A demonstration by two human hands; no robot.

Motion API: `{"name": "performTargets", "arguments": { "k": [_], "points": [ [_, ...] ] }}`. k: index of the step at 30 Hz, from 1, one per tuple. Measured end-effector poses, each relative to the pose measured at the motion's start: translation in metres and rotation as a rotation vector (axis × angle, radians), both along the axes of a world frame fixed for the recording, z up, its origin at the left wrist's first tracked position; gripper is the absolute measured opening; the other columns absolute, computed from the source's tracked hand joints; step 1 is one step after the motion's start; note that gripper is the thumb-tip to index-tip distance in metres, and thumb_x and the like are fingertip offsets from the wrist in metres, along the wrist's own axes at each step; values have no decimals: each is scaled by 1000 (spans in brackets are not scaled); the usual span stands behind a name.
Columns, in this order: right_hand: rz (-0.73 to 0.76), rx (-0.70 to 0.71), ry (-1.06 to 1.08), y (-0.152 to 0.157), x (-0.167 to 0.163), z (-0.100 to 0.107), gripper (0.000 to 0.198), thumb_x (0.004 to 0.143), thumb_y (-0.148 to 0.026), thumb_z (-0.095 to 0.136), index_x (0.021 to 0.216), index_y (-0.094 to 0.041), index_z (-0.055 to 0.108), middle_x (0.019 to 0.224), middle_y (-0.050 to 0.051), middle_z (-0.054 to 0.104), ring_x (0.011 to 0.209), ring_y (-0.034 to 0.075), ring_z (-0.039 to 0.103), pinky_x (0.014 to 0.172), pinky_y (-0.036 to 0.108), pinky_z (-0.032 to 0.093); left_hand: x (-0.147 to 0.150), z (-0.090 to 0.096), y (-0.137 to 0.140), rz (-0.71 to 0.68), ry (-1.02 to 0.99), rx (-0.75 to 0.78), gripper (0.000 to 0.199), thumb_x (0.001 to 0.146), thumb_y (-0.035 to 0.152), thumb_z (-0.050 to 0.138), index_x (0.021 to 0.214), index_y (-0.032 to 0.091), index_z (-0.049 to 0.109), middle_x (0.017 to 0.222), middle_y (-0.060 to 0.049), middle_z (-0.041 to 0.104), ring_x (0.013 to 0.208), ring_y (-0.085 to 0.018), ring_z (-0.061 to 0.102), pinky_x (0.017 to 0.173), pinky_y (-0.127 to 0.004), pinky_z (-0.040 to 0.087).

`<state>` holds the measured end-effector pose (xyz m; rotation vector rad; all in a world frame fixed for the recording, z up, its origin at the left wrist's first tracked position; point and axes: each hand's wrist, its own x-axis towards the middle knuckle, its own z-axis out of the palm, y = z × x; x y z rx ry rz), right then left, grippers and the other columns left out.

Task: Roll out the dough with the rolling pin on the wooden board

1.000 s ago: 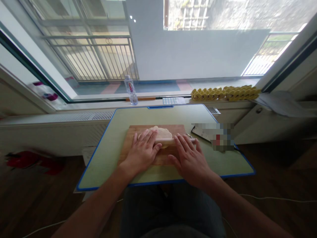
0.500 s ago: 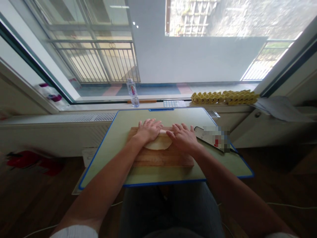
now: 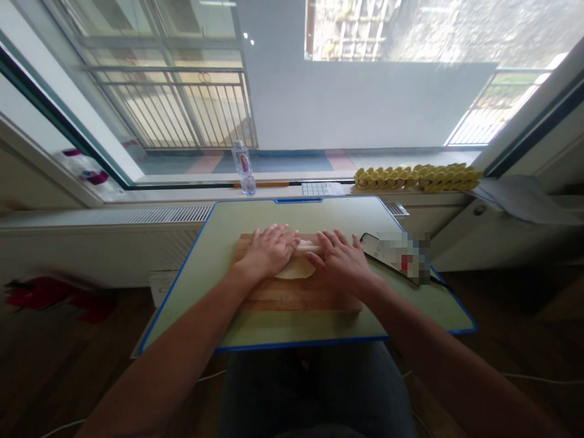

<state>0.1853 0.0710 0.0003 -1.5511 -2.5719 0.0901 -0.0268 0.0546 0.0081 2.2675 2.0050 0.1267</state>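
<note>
A flat sheet of pale dough (image 3: 296, 271) lies on a wooden board (image 3: 296, 299), which rests on a small green table. Across the dough is a light rolling pin (image 3: 309, 250), and only its middle shows between my hands. My left hand (image 3: 272, 250) lies over the pin's left part, palm down with fingers stretched forward. On the right part, my right hand (image 3: 341, 258) rests the same way, its fingers spread and thumb pointing inward. Both hands hide the pin's ends and the dough's sides. Neither hand is wrapped round the pin as far as I can see.
The green table (image 3: 205, 286) has a blue rim. A phone (image 3: 387, 255) lies right of the board. On the windowsill stand a clear bottle (image 3: 244, 168) and a yellow folded-looking object (image 3: 417, 177). A red item (image 3: 41, 294) is on the floor at left.
Both hands have come slightly toward me with the rolling pin. More of the pin shows between them, with a strip of dough visible beyond it. The view has shifted a little.
</note>
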Motion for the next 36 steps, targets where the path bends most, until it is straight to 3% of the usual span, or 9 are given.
{"name": "performTargets", "arguments": {
  "k": [5, 8, 14, 19, 26, 32, 36],
  "points": [
    [62, -38, -56, 46, -12, 9, 72, 107, -70, 24, 159, -27, 49, 167, 12, 45, 155, 42, 33, 119, 75, 25, -15, -4, 45, -28, 20, -50, 54, 111, 46, 26, 159, 34, 48, 171, -7, 38, 158, -31, 33, 124, -72, 26],
    [80, -43, -71, 60, -17, 10, 66, 108, -67, 25, 156, -31, 53, 164, 11, 49, 152, 41, 37, 118, 75, 27, -21, -6, 55, -69, 36, -58, 53, 111, 43, 26, 157, 35, 50, 170, -7, 41, 158, -31, 34, 125, -70, 25],
    [68, -70, -17, 45, -14, 7, 72, 106, -72, 21, 159, -31, 48, 167, 8, 45, 157, 40, 30, 122, 71, 23, -24, -5, 32, -51, -14, -100, 60, 111, 53, 16, 161, 35, 44, 171, -8, 39, 158, -34, 34, 123, -74, 23],
    [189, -89, 1, 36, -6, 13, 66, 103, -69, 44, 159, -34, 48, 166, 7, 47, 156, 38, 32, 125, 68, 19, -27, -5, 18, -1, -68, -46, 59, 110, 58, 21, 157, 38, 50, 169, -4, 43, 158, -31, 35, 127, -70, 19],
    [228, 4, 270, 50, -9, 1, 34, 105, -52, 54, 122, -32, 76, 137, 4, 72, 127, 26, 61, 111, 43, 41, -35, -4, 24, 63, -124, 102, 51, 111, 54, 32, 144, 30, 62, 159, -7, 57, 148, -28, 47, 129, -66, 18],
    [145, 65, 295, 51, -18, -4, 37, 107, -52, 50, 118, -32, 80, 127, 5, 76, 120, 26, 63, 107, 43, 42, -38, -10, 31, 113, -170, 190, 46, 110, 51, 36, 133, 28, 68, 150, -8, 64, 140, -28, 55, 127, -61, 23],
    [194, -9, 298, 55, -11, 3, 30, 102, -50, 59, 114, -34, 82, 125, 4, 76, 119, 27, 64, 104, 42, 47, -45, -7, 31, 56, -205, 99, 46, 109, 53, 39, 136, 28, 67, 150, -6, 64, 141, -26, 55, 124, -52, 33]
  ]
}}
